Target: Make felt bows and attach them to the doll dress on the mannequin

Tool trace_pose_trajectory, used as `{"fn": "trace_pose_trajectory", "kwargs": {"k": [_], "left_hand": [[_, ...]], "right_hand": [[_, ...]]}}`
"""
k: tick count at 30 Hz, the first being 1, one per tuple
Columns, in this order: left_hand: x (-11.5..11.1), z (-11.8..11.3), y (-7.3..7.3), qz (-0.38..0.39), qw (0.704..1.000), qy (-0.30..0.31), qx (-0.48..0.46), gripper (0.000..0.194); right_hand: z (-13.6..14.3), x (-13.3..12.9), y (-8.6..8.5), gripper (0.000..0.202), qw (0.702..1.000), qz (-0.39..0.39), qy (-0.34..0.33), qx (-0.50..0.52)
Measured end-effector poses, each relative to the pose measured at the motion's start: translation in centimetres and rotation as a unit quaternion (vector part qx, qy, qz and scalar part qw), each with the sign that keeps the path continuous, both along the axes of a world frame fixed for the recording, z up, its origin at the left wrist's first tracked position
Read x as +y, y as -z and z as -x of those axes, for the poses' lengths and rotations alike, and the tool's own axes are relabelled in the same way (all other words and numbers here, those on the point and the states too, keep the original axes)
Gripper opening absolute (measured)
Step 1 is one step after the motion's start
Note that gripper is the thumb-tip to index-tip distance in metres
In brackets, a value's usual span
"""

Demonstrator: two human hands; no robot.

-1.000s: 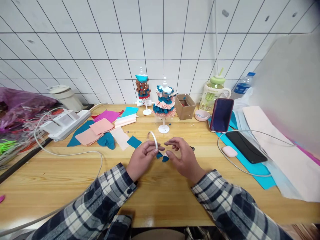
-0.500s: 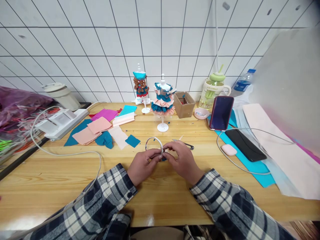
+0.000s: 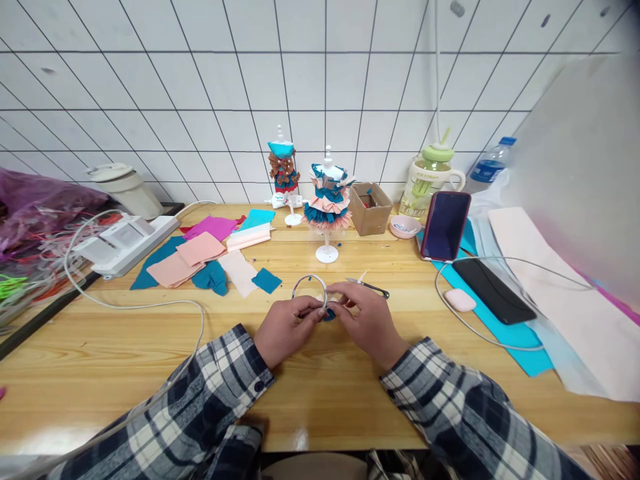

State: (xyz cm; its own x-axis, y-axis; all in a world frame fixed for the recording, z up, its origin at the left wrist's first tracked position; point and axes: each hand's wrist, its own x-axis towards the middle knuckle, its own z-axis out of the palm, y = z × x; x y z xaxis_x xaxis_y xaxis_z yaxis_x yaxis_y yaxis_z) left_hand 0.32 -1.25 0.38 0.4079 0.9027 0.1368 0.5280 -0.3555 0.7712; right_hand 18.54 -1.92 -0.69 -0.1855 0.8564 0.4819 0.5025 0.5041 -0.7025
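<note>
At lower left, a cable (image 3: 202,319) lies over the left sleeve (image 3: 200,393) and could snag if that arm lifts; at centre, the left hand (image 3: 287,330) pinches the ring (image 3: 325,292), which might slip if pulled sideways; the right hand (image 3: 367,321) curls beside it near a blue scrap (image 3: 329,315), its grip I cannot tell; just above, a sweep could knock the scissors (image 3: 375,288)

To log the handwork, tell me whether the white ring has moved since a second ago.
Yes: the white ring has moved down in the view, away from the front dress stand's base.
</note>
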Motion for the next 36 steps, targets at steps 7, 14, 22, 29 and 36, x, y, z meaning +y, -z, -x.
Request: {"fn": "trace_pose_trajectory", "kwargs": {"k": [7, 14, 22, 29, 36], "left_hand": [[0.3, 0.6, -0.8, -0.03, 0.999, 0.015, 0.033, 0.023], [1.3, 1.5, -0.9, -0.043, 0.999, -0.029, -0.014, 0.026], [6.8, 8.3, -0.3, -0.104, 0.965, -0.141, 0.196, 0.021], [6.5, 7.3, 0.7, -0.131, 0.945, -0.116, 0.277, 0.021], [5.2, 5.8, -0.3, -0.201, 0.914, -0.164, 0.313, 0.024]], "right_hand": [[0.2, -0.3, -0.6, 0.01, 0.998, -0.034, -0.004, -0.048], [0.2, -0.7, -0.9, 0.011, 0.999, -0.041, 0.001, -0.022], [-1.9, 1.0, -0.1, 0.012, 0.978, 0.134, 0.081, 0.138], [-1.8, 1.7, 0.6, 0.018, 0.949, 0.239, 0.017, 0.205], [-1.2, 1.3, 0.5, 0.013, 0.967, 0.226, 0.009, 0.12]]}}
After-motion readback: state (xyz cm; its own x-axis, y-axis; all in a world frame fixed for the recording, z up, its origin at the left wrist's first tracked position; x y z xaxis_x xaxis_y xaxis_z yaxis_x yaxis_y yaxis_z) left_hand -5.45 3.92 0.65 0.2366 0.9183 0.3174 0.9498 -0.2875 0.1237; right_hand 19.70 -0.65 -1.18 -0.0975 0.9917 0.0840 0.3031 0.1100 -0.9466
